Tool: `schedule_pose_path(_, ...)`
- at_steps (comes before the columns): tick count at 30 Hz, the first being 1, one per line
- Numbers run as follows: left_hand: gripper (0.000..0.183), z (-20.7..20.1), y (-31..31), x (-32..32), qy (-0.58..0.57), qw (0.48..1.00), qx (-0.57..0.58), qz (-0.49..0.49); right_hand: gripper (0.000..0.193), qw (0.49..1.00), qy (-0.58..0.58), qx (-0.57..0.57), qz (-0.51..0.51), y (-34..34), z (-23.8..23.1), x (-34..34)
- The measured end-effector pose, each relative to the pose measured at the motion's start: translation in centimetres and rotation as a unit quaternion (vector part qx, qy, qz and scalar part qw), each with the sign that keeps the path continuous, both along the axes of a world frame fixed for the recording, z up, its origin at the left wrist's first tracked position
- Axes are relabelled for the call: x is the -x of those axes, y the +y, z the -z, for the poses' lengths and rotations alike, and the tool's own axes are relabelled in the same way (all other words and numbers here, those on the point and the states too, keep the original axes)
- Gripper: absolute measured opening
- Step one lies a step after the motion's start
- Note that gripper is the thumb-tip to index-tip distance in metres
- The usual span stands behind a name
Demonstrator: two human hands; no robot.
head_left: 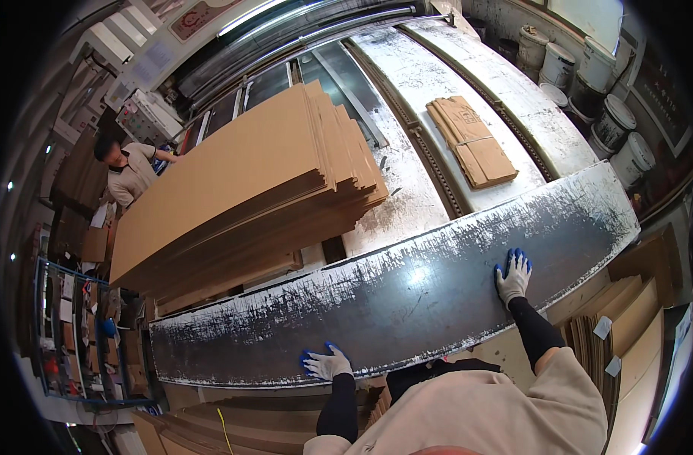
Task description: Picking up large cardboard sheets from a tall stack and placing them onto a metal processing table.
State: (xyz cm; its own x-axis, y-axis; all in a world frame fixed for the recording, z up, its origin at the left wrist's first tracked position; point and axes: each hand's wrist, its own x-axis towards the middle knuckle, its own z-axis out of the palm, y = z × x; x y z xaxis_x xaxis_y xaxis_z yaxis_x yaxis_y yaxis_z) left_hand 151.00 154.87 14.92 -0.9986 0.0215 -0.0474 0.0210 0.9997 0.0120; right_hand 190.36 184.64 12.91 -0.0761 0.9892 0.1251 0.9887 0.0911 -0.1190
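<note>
Beige sleeves and black undersleeves are coming in from six o'clock, leading to two gloved hands on a long dark metal plate (407, 296) that is stretching across the middle of the view from eight o'clock to two o'clock. At about seven o'clock the left hand (326, 364) is resting on the plate's near edge, fingers spread and gripping nothing. Toward four o'clock the right hand (512, 277) is lying flat and open on the plate's scuffed top (its fingertips are blue, the rest white). Beyond the plate, around ten o'clock, a tall stack of cardboard sheets (248, 182) is sitting on the machine bed. A small bundle of folded cardboard (471, 142) is lying at one o'clock on a pale conveyor track. White buckets (589, 83) are standing at two o'clock. Another person (130, 171) is standing at nine o'clock behind the stack.
</note>
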Motion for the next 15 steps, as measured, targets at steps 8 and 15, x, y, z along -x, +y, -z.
schedule_pose_path(8, 0.074, 0.35, -0.12, 0.11, 0.006, 1.0, 0.008, -0.002, 0.069, 1.0, 0.002, 0.004, 0.003, -0.02, -0.2, 0.09)
schedule_pose_path(15, 0.074, 0.23, -0.06, 0.06, 0.006, 1.0, 0.008, -0.004, 0.07, 1.0, 0.005, 0.011, 0.006, -0.02, -0.22, 0.15)
